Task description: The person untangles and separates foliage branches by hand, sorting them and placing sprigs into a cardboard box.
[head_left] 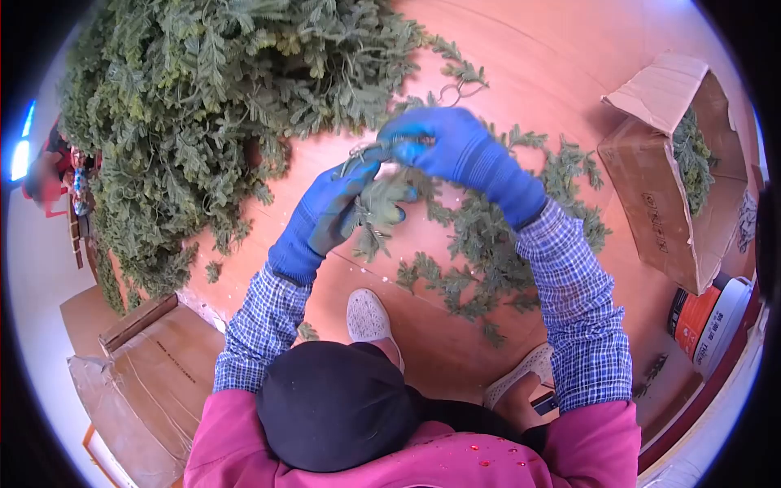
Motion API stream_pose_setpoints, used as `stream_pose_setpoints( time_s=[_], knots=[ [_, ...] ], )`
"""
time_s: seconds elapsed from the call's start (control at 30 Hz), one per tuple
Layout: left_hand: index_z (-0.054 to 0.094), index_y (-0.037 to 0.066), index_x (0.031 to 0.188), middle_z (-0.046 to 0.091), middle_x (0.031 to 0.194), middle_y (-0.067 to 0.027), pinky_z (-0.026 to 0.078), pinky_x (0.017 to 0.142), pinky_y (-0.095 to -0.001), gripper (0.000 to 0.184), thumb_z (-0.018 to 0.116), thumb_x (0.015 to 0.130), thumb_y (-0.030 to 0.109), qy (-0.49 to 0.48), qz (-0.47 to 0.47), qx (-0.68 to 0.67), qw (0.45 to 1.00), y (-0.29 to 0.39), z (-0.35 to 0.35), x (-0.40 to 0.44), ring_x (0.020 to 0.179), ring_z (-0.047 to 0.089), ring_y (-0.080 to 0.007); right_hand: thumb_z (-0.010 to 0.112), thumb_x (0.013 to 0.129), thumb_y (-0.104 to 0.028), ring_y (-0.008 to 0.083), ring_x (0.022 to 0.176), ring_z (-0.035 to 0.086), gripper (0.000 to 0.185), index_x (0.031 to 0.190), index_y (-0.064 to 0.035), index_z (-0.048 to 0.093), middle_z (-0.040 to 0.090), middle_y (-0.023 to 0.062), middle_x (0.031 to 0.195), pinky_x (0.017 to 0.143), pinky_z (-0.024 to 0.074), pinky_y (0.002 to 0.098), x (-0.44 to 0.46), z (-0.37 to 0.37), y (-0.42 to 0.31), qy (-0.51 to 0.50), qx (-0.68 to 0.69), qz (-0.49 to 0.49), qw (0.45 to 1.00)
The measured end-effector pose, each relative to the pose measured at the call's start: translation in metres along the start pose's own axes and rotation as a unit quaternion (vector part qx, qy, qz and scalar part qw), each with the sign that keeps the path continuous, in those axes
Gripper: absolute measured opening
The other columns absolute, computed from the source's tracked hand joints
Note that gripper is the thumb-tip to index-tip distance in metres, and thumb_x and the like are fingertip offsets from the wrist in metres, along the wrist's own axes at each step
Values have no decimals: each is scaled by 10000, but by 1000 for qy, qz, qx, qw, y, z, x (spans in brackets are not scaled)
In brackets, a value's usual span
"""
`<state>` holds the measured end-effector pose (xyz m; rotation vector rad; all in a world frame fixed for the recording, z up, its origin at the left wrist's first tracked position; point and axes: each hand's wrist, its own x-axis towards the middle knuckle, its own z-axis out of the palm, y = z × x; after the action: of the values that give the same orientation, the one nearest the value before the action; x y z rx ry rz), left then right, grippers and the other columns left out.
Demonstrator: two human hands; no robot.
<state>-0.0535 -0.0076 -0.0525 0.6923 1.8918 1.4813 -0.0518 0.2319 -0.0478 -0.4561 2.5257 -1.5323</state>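
Floor [529,69]: carton [651,199] right of pile [220,98], greenery [691,159] inside.
Left hand [324,213] grips sprig [372,241]; right hand [460,146]: grip obscured, cannot tell.

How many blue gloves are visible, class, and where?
2: one glove on the left hand, one on the right hand. Any on the distant person cannot be made out.

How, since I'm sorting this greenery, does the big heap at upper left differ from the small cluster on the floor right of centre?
The heap spreads over a far larger area than the cluster. The heap is piled thick, while the cluster lies thin, with the floor showing through gaps. Both are green, leafy sprigs.
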Motion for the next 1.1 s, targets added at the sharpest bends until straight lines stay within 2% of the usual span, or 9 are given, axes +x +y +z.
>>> stream_pose_setpoints(
  time_s=[0.23, 0.3, 0.37, 0.5, 0.6, 0.67, 0.77, 0.8, 1.1],
  knots=[
    [387, -3, 1404, 599, 1227, -155, 533, 803, -308, 617, 350, 1003, 464, -105, -195, -252, 942, 21, -9, -6, 929, 658, -196, 678, 826, -139, 130, 693, 660, 292, 1104, -47, 678, 688, 59, 835, 658, 538, 274, 15, -15, 19, -32, -56, -67, 996],
    [421, 5, 1385, 588, 1233, -157, 518, 838, -300, 565, 344, 1011, 422, -13, -87, -81, 993, 5, -2, -8, 985, 639, -185, 642, 890, -296, 174, 789, 676, 322, 1106, -59, 671, 718, 103, 898, 762, 540, 321, 8, -36, -33, -102, -45, 151, 982],
    [440, 8, 1372, 584, 1230, -161, 510, 859, -296, 529, 349, 1015, 388, 39, -25, 8, 999, -4, 6, -7, 1021, 627, -178, 685, 840, -146, 111, 601, 668, 313, 1088, 43, 658, 707, 119, 777, 543, 549, 247, 6, -36, -34, -150, 76, 301, 939],
    [417, 12, 1392, 533, 1297, -128, 513, 875, -312, 501, 425, 1003, 328, 121, -51, -91, 987, 3, 15, 0, 1054, 613, -199, 693, 833, -191, 102, 585, 631, 294, 1081, -34, 685, 678, 75, 781, 590, 529, 272, -5, 2, -2, -193, 101, 278, 936],
    [397, 26, 1405, 519, 1308, -120, 517, 899, -326, 493, 399, 1011, 323, 68, 39, 279, 957, -8, 10, 1, 1113, 587, -220, 716, 829, -260, 98, 542, 612, 344, 1088, -36, 683, 675, 76, 761, 565, 523, 282, -3, 28, 4, -161, 35, 235, 958],
    [353, 1, 1423, 471, 1379, -151, 491, 920, -390, 622, 360, 991, 448, 109, -24, -21, 993, -2, 21, 5, 1216, 523, -291, 728, 824, -266, 121, 660, 630, 346, 1078, -35, 685, 674, 53, 746, 661, 528, 283, -1, 34, -5, -113, -176, 202, 957],
    [284, 1, 1446, 408, 1425, -159, 478, 974, -454, 681, 425, 966, 462, 87, -60, -226, 968, -4, 17, -1, 1251, 476, -378, 715, 773, -471, 220, 789, 678, 453, 1031, -99, 711, 708, 105, 883, 746, 537, 350, -5, 44, 48, -44, 76, 122, 989],
    [221, 3, 1465, 373, 1440, -183, 468, 996, -503, 739, 475, 946, 464, 52, -39, -288, 956, -12, 12, -2, 1232, 483, -409, 737, 769, -398, 184, 756, 667, 430, 1067, -91, 697, 706, 98, 873, 715, 537, 337, 6, 39, 52, -62, -48, 154, 985],
    [384, -32, 1389, 645, 1092, -197, 571, 794, -328, 570, 550, 951, 293, 26, -173, -235, 956, 21, 5, -5, 842, 683, -224, 621, 797, -48, 131, 879, 624, 175, 956, 4, 673, 640, 110, 1063, 783, 513, 288, -14, -8, 22, -199, 128, 79, 968]
  ],
)
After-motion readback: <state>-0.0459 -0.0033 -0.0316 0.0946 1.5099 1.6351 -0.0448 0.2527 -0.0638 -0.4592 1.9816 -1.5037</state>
